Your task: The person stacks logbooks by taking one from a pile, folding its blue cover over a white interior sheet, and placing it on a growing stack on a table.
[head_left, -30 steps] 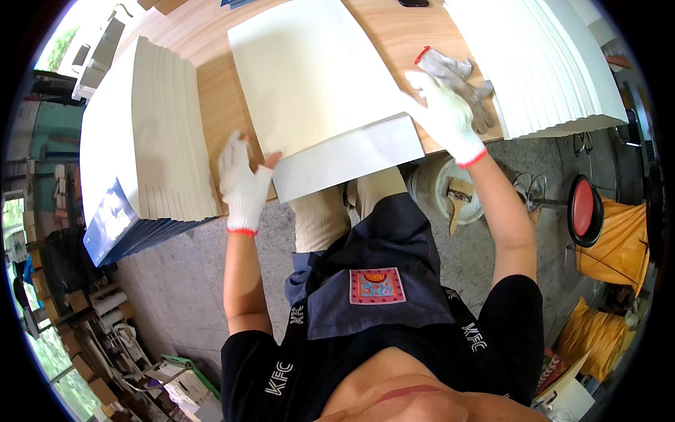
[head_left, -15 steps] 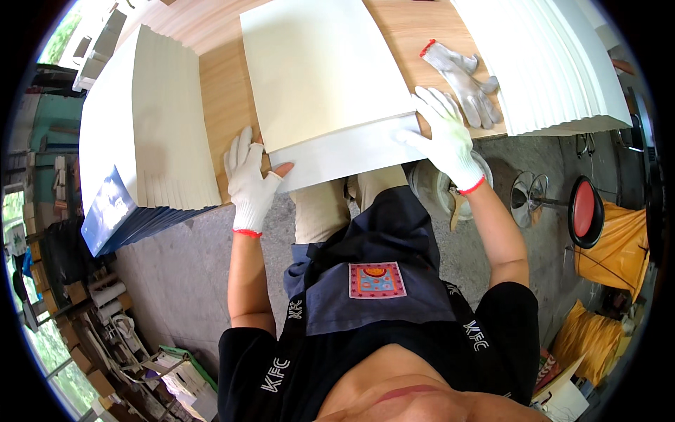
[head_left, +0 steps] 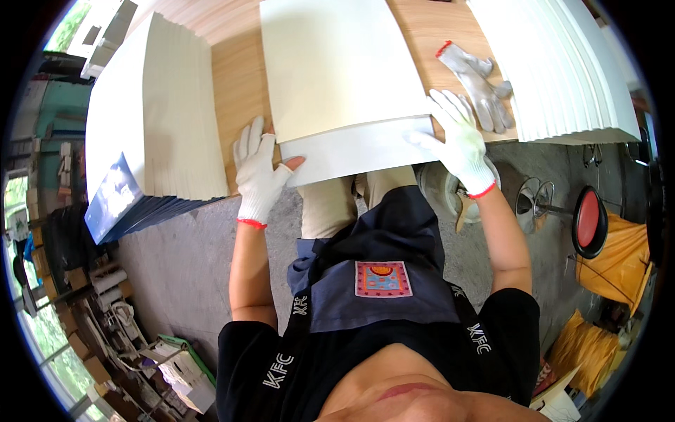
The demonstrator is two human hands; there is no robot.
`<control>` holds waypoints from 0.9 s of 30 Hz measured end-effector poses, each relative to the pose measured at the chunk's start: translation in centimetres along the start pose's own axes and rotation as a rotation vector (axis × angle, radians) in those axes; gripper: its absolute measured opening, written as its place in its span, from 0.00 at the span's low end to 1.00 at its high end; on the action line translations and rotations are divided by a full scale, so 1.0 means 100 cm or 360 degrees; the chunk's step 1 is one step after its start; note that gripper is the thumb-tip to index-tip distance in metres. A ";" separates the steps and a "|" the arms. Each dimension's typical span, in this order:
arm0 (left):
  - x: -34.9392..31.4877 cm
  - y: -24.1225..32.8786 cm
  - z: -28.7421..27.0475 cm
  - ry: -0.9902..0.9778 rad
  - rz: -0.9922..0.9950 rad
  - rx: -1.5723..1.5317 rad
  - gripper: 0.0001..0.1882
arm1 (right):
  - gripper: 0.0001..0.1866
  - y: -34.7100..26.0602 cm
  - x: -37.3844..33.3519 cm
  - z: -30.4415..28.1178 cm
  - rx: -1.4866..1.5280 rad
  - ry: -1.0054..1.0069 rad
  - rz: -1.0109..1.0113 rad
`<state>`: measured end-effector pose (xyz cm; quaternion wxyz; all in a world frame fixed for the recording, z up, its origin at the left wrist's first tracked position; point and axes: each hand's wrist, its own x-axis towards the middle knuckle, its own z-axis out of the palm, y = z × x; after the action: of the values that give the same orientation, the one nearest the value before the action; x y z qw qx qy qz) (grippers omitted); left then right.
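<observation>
A large cream sheet [head_left: 344,63] lies on the wooden table in front of me. Along its near side runs a white paper strip [head_left: 355,149] that juts past the table edge above my lap. White knit gloves with red cuffs cover both hands. My left hand [head_left: 259,169] rests at the strip's left end, fingers stretched along the side of the sheet; its bare thumb tip touches the strip's corner. At the right end, my right hand [head_left: 458,137] lies with fingers extended beside the sheet and its thumb flat on the strip. Both hands are open.
A tall stack of cream sheets [head_left: 179,105] stands on the left, with blue printed covers [head_left: 116,197] at its near side. Another white stack [head_left: 562,70] is on the right. Between lies a loose grey-white glove [head_left: 478,88]. A bucket [head_left: 437,188] and red-seated stool [head_left: 590,221] stand below.
The whole view has shifted slightly, so table and hands appear a little farther right. Both hands keep the same places at the strip's ends.
</observation>
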<state>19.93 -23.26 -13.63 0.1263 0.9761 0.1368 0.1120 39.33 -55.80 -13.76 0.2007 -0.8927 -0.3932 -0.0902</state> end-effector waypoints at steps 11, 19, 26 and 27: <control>-0.001 0.005 -0.002 -0.0004 -0.0044 -0.0034 0.41 | 0.40 0.003 -0.001 0.003 -0.0001 0.0027 -0.0019; -0.001 0.004 0.000 -0.0024 -0.0011 0.0014 0.42 | 0.40 0.000 -0.001 0.000 -0.0001 0.0037 0.0010; -0.001 0.001 0.002 -0.0008 0.0033 0.0038 0.42 | 0.41 0.003 -0.002 0.002 0.0013 0.0047 0.0023; -0.001 0.001 0.002 -0.0002 0.0037 0.0042 0.42 | 0.41 0.003 -0.001 0.003 0.0013 0.0050 0.0018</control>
<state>19.88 -23.45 -13.82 0.1122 0.9793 0.1268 0.1109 39.43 -55.95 -14.13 0.2110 -0.8926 -0.3853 -0.1014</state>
